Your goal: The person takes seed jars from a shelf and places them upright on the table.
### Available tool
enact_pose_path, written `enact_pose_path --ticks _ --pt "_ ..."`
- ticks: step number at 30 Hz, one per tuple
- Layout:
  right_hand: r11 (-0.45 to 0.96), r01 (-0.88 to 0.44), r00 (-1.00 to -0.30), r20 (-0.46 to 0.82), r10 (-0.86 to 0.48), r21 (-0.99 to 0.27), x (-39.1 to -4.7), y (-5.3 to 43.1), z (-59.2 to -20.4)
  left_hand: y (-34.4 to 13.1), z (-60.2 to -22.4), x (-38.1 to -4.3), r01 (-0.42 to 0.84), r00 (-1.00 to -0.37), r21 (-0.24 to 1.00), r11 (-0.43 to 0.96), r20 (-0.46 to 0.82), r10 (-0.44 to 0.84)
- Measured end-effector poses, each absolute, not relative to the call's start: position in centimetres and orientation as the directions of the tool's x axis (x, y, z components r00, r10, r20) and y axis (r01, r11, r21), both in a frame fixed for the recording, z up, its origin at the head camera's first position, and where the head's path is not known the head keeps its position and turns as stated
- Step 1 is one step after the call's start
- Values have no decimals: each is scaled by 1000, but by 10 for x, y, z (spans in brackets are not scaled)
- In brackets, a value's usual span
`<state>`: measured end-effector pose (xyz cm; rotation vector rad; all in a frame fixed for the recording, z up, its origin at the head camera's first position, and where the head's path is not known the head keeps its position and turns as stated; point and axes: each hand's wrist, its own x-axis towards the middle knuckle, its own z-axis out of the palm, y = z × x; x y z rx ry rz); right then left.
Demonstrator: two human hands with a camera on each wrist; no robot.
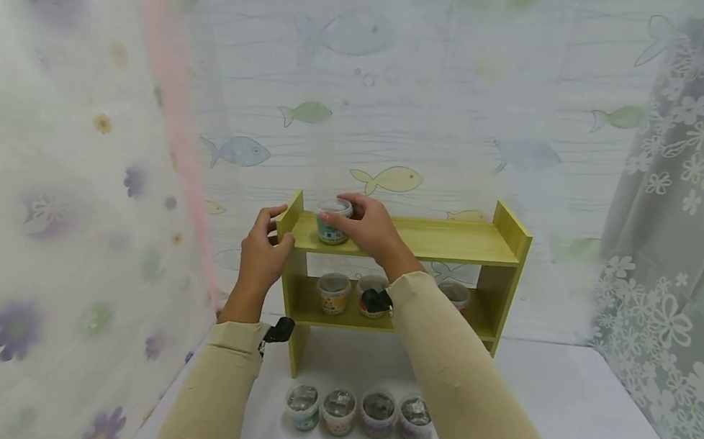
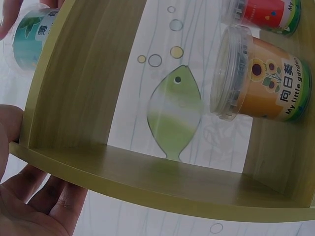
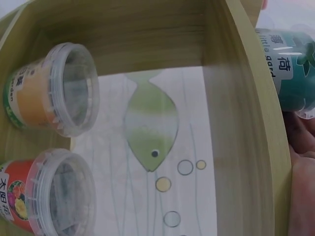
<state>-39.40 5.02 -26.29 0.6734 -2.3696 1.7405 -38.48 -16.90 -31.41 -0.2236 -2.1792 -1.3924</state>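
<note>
In the head view, my right hand (image 1: 372, 227) holds a teal lidded plastic cup (image 1: 332, 233) at the left end of the top board of a small wooden shelf (image 1: 454, 241). Its thumb is on the near side of the cup, its fingers on the far side. A plant label with white lettering shows on the teal cup (image 3: 294, 69) in the right wrist view. My left hand (image 1: 263, 256) grips the shelf's left side panel (image 1: 291, 214), thumb in front. In the left wrist view its fingers (image 2: 64, 201) show past the panel's edge.
On the middle board stand an orange-labelled cup (image 1: 332, 301), a red-labelled cup (image 3: 19, 196) and a third cup (image 1: 462, 299) partly behind my right sleeve. Several lidded cups (image 1: 338, 421) line up on the white tabletop (image 1: 532, 414) before the shelf. A fish-patterned curtain (image 1: 472, 81) hangs behind.
</note>
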Motion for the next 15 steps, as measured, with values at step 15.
enact_pose_path --ticks 15 --pt "332 -405 -906 326 -271 -852 -388 52 -255 -169 -313 -381 424 -837 774 470 533 -123"
